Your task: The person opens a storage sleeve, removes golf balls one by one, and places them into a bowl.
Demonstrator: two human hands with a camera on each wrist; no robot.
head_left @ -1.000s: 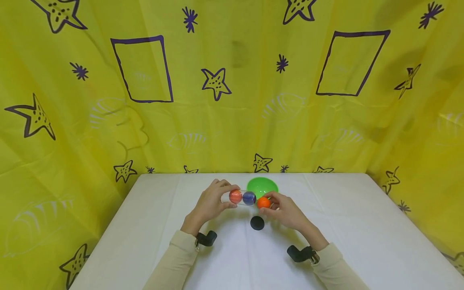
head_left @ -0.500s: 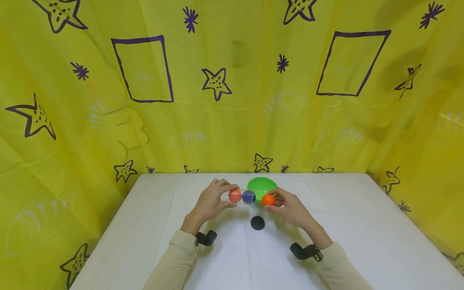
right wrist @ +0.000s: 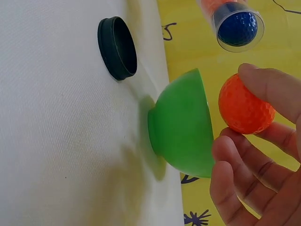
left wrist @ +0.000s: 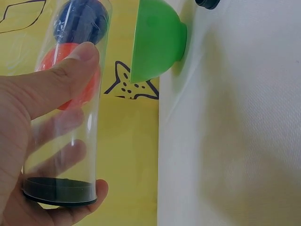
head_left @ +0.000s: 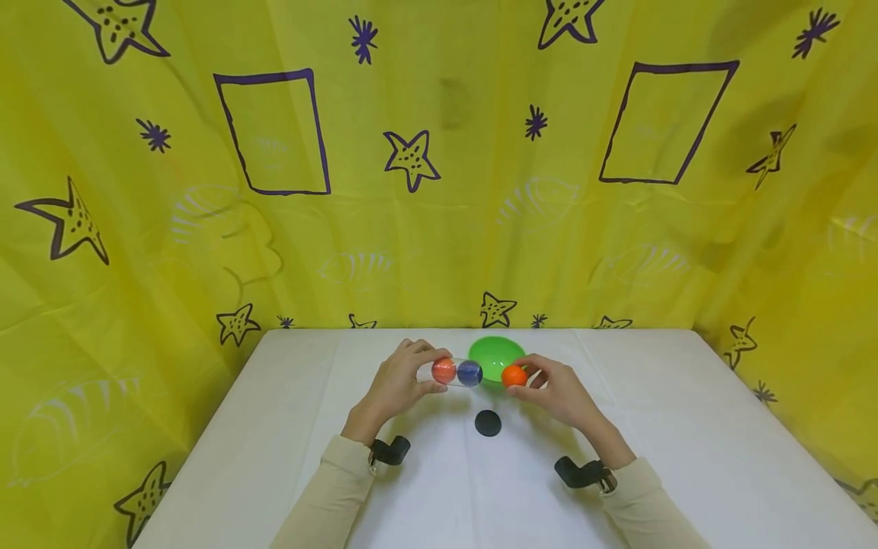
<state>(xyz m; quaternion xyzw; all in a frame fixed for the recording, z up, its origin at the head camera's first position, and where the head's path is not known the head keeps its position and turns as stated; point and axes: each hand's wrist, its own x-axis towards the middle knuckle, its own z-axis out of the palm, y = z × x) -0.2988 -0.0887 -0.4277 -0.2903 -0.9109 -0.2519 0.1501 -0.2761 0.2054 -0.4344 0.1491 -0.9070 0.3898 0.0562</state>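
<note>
My left hand grips a clear plastic tube held on its side above the table. Inside it sit an orange-red ball and, nearer the open mouth, a dark blue golf ball. A black cap closes the tube's other end, with a finger beneath it. My right hand pinches an orange golf ball between thumb and fingers, a short gap to the right of the tube's mouth. Behind that ball stands a green bowl, partly overlapped by it in the head view.
A loose black cap lies on the white table in front of the bowl. A yellow curtain with printed stars hangs behind the table's back edge. Black wrist cameras sit on both forearms.
My right hand has drawn the orange golf ball rightward, away from the tube's mouth, widening the gap. The left hand with the tube has stayed almost still.
</note>
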